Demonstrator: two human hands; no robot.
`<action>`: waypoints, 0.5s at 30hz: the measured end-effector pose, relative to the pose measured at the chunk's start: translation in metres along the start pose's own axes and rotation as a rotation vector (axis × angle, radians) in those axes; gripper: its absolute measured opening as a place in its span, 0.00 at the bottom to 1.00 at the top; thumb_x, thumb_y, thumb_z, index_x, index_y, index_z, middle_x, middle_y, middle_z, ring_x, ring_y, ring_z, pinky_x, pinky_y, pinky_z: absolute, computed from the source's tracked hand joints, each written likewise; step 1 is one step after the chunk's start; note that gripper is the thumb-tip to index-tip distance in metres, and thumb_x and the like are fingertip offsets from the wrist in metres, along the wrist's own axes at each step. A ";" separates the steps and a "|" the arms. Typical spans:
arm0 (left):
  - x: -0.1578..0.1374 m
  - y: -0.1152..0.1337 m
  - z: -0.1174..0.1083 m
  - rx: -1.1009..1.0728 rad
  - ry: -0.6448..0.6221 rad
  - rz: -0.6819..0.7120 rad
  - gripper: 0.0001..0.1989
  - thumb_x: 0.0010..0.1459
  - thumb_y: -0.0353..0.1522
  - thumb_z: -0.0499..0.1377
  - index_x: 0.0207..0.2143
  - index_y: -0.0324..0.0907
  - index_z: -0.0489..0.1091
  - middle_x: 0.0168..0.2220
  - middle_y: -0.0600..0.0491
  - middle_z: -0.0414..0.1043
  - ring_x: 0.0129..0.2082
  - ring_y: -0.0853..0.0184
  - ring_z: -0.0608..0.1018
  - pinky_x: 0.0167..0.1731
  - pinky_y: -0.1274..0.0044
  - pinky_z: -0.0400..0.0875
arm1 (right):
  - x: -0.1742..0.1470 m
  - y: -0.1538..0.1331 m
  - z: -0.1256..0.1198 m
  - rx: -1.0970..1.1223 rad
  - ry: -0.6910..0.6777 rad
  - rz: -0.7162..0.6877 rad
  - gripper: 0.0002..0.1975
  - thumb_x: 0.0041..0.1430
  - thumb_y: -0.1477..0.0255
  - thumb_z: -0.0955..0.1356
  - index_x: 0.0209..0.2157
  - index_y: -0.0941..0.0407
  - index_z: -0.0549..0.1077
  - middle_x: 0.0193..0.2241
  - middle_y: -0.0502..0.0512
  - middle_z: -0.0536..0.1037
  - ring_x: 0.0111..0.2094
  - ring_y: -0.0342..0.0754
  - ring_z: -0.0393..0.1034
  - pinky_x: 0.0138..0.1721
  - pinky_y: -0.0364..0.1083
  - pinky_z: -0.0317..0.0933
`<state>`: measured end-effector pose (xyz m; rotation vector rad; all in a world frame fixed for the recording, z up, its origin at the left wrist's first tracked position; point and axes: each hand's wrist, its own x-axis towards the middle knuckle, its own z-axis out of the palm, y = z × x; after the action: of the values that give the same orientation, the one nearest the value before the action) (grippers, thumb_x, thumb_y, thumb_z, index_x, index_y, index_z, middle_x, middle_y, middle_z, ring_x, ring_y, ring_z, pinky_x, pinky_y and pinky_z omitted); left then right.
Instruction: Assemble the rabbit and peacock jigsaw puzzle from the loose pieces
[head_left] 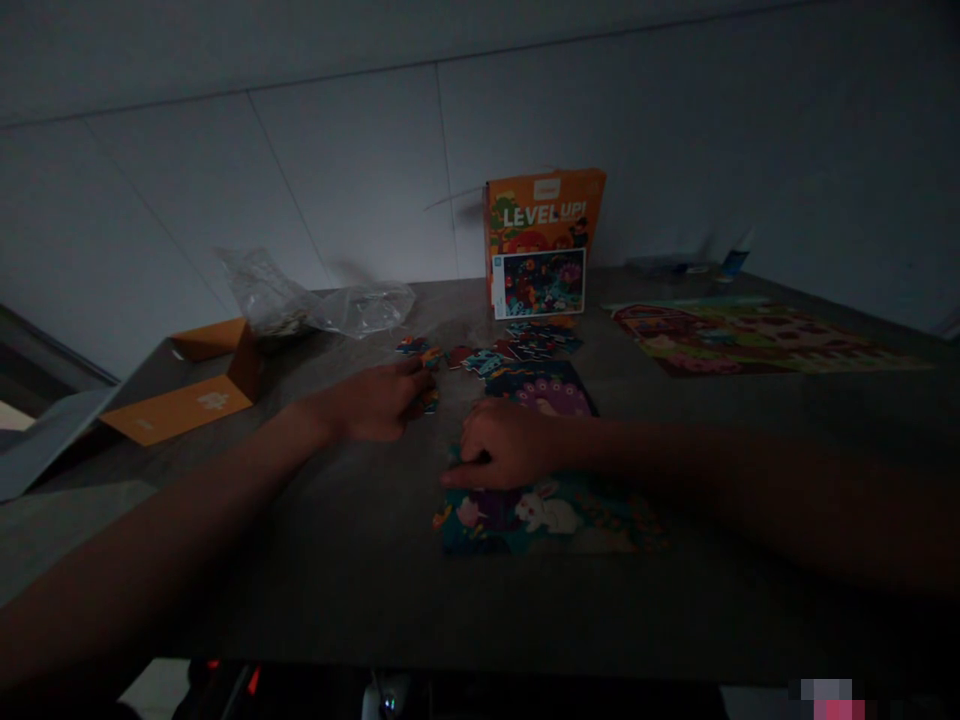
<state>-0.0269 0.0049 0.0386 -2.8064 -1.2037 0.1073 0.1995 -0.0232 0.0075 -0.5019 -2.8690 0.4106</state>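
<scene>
My left hand (379,400) rests low over the table with its fingers curled onto a puzzle piece (430,402), which is mostly covered. Just beyond its fingertips lie loose puzzle pieces (487,360) in a spread heap. Over the left part of a partly assembled jigsaw puzzle (551,515) is my right hand (514,445), its fingers bent in and its thumb pointing left. Whatever those fingers may hold is hidden. A white rabbit shows in the puzzle's near part, and a purple round figure shows above the right hand.
An orange puzzle box (544,215) stands at the back, a picture card (540,283) leaning on it. At left are an opened orange box (180,400) and clear plastic bags (367,308). Another puzzle (750,340) lies right, near a small bottle (735,263). The light is dim.
</scene>
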 end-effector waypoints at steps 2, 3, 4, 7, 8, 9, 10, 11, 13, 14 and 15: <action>0.001 0.001 0.000 0.006 -0.055 -0.011 0.14 0.61 0.28 0.56 0.50 0.36 0.70 0.53 0.39 0.70 0.43 0.57 0.79 0.44 0.70 0.75 | 0.000 0.002 0.002 -0.004 0.002 -0.002 0.29 0.68 0.58 0.65 0.15 0.58 0.66 0.15 0.46 0.61 0.21 0.39 0.49 0.30 0.46 0.42; 0.001 0.001 0.000 0.001 -0.067 -0.011 0.14 0.62 0.28 0.56 0.50 0.35 0.69 0.53 0.38 0.69 0.45 0.56 0.79 0.45 0.69 0.75 | 0.000 0.002 0.003 -0.004 0.005 -0.004 0.29 0.68 0.58 0.65 0.15 0.58 0.66 0.15 0.46 0.61 0.21 0.39 0.49 0.30 0.46 0.42; 0.002 0.001 0.000 -0.001 -0.057 -0.007 0.14 0.62 0.28 0.56 0.50 0.34 0.69 0.53 0.37 0.69 0.46 0.55 0.78 0.47 0.68 0.75 | 0.000 0.003 0.002 -0.003 0.008 -0.008 0.29 0.68 0.58 0.65 0.15 0.58 0.66 0.15 0.46 0.61 0.21 0.39 0.49 0.30 0.46 0.42; 0.002 0.001 0.002 -0.001 -0.004 0.026 0.12 0.59 0.27 0.57 0.46 0.34 0.70 0.51 0.37 0.69 0.51 0.54 0.75 0.53 0.67 0.72 | -0.001 0.002 0.002 -0.003 0.022 -0.025 0.29 0.68 0.59 0.65 0.15 0.58 0.65 0.16 0.46 0.61 0.21 0.39 0.50 0.30 0.46 0.43; 0.003 0.000 0.003 -0.005 0.011 0.029 0.11 0.58 0.27 0.57 0.44 0.35 0.70 0.50 0.38 0.69 0.52 0.53 0.74 0.53 0.67 0.72 | -0.001 0.002 0.002 -0.004 0.024 -0.029 0.28 0.68 0.59 0.65 0.15 0.58 0.65 0.16 0.46 0.62 0.21 0.40 0.50 0.30 0.46 0.44; 0.003 0.000 0.003 -0.013 0.021 0.023 0.11 0.57 0.27 0.57 0.43 0.35 0.69 0.49 0.38 0.70 0.51 0.54 0.75 0.52 0.67 0.72 | -0.001 0.002 0.002 -0.007 0.031 -0.025 0.27 0.68 0.61 0.65 0.15 0.58 0.65 0.16 0.46 0.62 0.22 0.40 0.51 0.30 0.46 0.44; 0.003 -0.001 0.003 -0.028 0.026 0.006 0.11 0.57 0.27 0.57 0.43 0.35 0.69 0.48 0.39 0.70 0.49 0.54 0.75 0.50 0.67 0.73 | 0.000 0.002 0.002 -0.011 0.048 -0.010 0.26 0.67 0.62 0.65 0.15 0.57 0.65 0.17 0.47 0.62 0.22 0.40 0.52 0.30 0.45 0.45; 0.003 -0.001 0.002 -0.050 0.027 -0.017 0.12 0.56 0.28 0.57 0.44 0.36 0.68 0.46 0.40 0.71 0.46 0.54 0.77 0.47 0.67 0.73 | 0.000 0.002 0.002 -0.018 0.083 0.016 0.25 0.67 0.64 0.66 0.16 0.57 0.64 0.17 0.47 0.63 0.23 0.41 0.53 0.31 0.45 0.45; 0.003 0.000 0.001 -0.127 0.032 -0.056 0.14 0.55 0.30 0.58 0.45 0.38 0.65 0.42 0.43 0.73 0.41 0.56 0.78 0.40 0.69 0.74 | 0.001 0.003 0.003 -0.037 0.212 0.108 0.22 0.65 0.69 0.66 0.17 0.57 0.64 0.18 0.49 0.65 0.25 0.41 0.56 0.31 0.45 0.46; 0.004 0.000 0.001 -0.183 0.044 -0.065 0.14 0.55 0.30 0.58 0.45 0.39 0.64 0.39 0.46 0.74 0.38 0.58 0.79 0.37 0.71 0.74 | 0.002 0.005 0.004 -0.042 0.302 0.175 0.20 0.64 0.70 0.66 0.18 0.57 0.64 0.20 0.49 0.66 0.26 0.42 0.58 0.32 0.45 0.47; 0.005 0.001 0.001 -0.245 0.066 -0.063 0.12 0.56 0.30 0.57 0.44 0.41 0.63 0.37 0.48 0.74 0.36 0.60 0.79 0.35 0.72 0.73 | 0.003 0.007 0.004 -0.039 0.394 0.251 0.17 0.63 0.72 0.66 0.20 0.57 0.66 0.21 0.50 0.67 0.26 0.42 0.59 0.32 0.45 0.47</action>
<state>-0.0228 0.0073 0.0373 -2.9443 -1.3753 -0.1460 0.1977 -0.0171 0.0022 -0.8496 -2.4466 0.2580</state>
